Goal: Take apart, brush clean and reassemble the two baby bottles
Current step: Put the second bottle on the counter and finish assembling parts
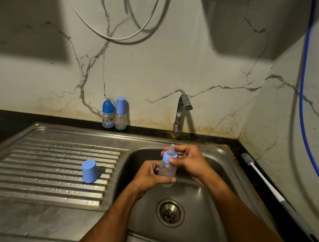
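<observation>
Over the sink (pixel 203 185), the left hand (pixel 150 174) grasps the body of a clear bottle (pixel 167 168), held upright. The right hand (pixel 187 157) curls round its blue collar (pixel 168 157), thumb in front, teat (pixel 171 149) exposed. A blue cap (pixel 89 171) stands on the drainboard (pixel 46 169). Two capped bottles (pixel 115 114) stand against the wall; a brush (pixel 264 183) lies on the bench (pixel 246 166) at right.

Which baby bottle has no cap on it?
The bottle held in both hands over the sink: its teat shows bare. The two bottles by the wall, dark-capped and light-capped, are covered.
</observation>
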A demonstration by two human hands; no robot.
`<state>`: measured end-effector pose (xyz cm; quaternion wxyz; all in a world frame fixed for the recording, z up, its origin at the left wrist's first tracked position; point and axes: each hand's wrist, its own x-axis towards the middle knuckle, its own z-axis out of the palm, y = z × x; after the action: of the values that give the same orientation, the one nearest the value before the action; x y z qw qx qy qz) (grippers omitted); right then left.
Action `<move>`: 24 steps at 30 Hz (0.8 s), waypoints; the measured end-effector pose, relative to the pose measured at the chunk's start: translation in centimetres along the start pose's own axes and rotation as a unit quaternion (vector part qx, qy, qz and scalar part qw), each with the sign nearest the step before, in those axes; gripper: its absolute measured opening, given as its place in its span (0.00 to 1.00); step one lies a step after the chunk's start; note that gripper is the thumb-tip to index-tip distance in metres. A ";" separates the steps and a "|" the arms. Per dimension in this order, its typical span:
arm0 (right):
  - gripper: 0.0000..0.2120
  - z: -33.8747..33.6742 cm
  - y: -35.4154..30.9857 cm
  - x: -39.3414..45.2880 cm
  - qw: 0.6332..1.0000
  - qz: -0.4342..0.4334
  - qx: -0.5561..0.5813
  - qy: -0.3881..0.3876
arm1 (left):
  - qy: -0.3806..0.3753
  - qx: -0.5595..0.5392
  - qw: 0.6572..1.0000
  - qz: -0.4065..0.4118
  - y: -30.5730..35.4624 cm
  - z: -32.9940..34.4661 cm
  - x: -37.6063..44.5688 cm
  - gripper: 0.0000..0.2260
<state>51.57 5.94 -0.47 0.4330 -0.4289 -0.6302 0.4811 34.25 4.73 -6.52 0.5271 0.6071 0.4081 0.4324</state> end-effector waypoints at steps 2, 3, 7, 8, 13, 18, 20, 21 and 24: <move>0.17 1.1 0.6 0.2 0.997 -0.009 -0.012 0.077 | 0.041 0.033 0.999 0.013 -0.4 0.4 0.3 0.18; 0.17 1.7 0.9 0.4 0.993 -0.003 -0.016 0.118 | 0.065 0.053 0.996 0.018 -0.6 0.7 0.4 0.18; 0.15 4.2 2.5 1.1 0.964 0.028 -0.023 0.262 | 0.161 0.154 0.974 0.042 -1.1 1.9 0.5 0.17; 0.14 4.7 2.9 1.2 0.957 0.025 -0.020 0.288 | 0.174 0.164 0.970 0.044 -1.1 2.1 0.4 0.16; 0.13 4.8 3.2 1.1 0.963 0.001 -0.087 0.256 | 0.178 0.194 0.965 0.005 -0.9 2.1 0.3 0.16; 0.18 2.9 2.3 -0.2 0.967 -0.023 -0.175 0.185 | 0.194 0.201 0.960 -0.023 -0.4 2.0 0.0 0.19; 0.23 2.1 2.1 -0.5 0.966 -0.003 -0.189 0.175 | 0.210 0.190 0.959 -0.001 0.1 1.7 -0.1 0.20; 0.24 1.7 2.2 -0.7 0.963 0.005 -0.207 0.172 | 0.217 0.189 0.958 0.006 0.4 1.4 -0.1 0.20; 0.25 1.2 2.5 -1.2 0.957 0.025 -0.245 0.155 | 0.244 0.193 0.950 0.028 1.7 0.6 0.1 0.18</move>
<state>51.02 4.95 -3.27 0.3949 -0.6065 -0.6432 0.2501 34.87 4.44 -4.82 0.2725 0.5842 0.5828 0.4948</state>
